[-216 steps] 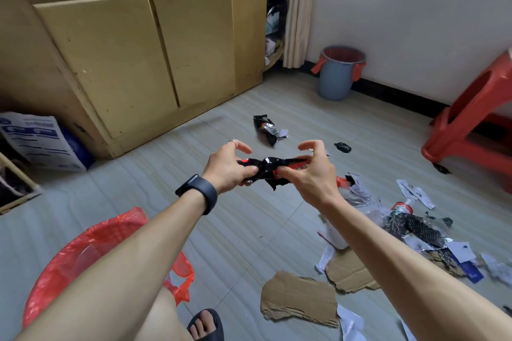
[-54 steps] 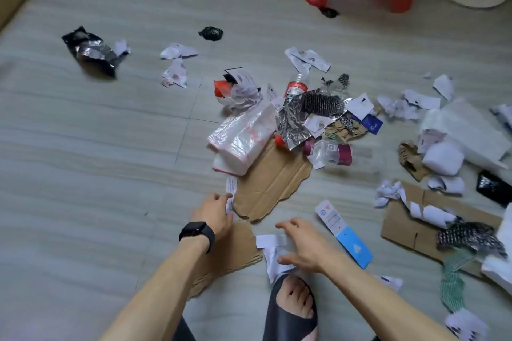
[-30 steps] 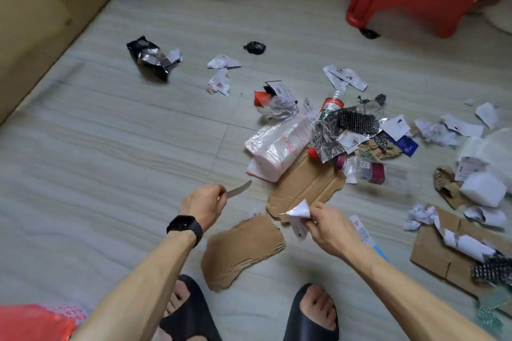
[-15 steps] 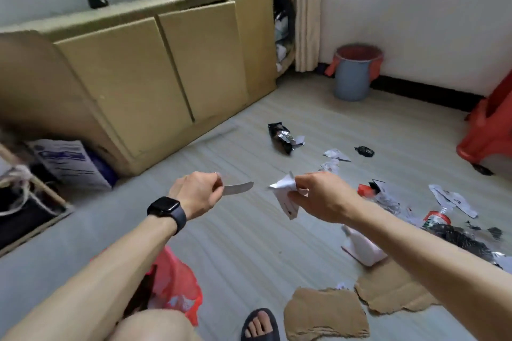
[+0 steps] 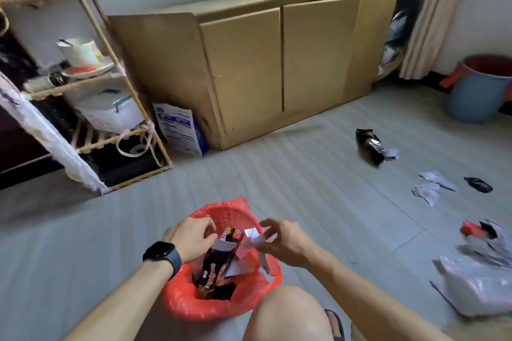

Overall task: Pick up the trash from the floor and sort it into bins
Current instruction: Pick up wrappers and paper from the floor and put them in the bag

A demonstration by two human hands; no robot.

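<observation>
A: Soft, even daylight, moderately bright. The pale grey plank floor point(image 5: 304, 174) has a mild sheen and only faint shadows, darkest along the foot of the tan wooden cabinet point(image 5: 277, 63).

B: And sharpness?

A: Best at the centre. The left hand point(image 5: 191, 238) pinching a white paper strip point(image 5: 225, 244) and the right hand point(image 5: 285, 241) pinching a crumpled white paper scrap point(image 5: 253, 237) look fairly sharp. The clear plastic bag point(image 5: 476, 289) at the right edge smears, and the bamboo rack point(image 5: 74, 86) on the left bows and blurs.
</observation>
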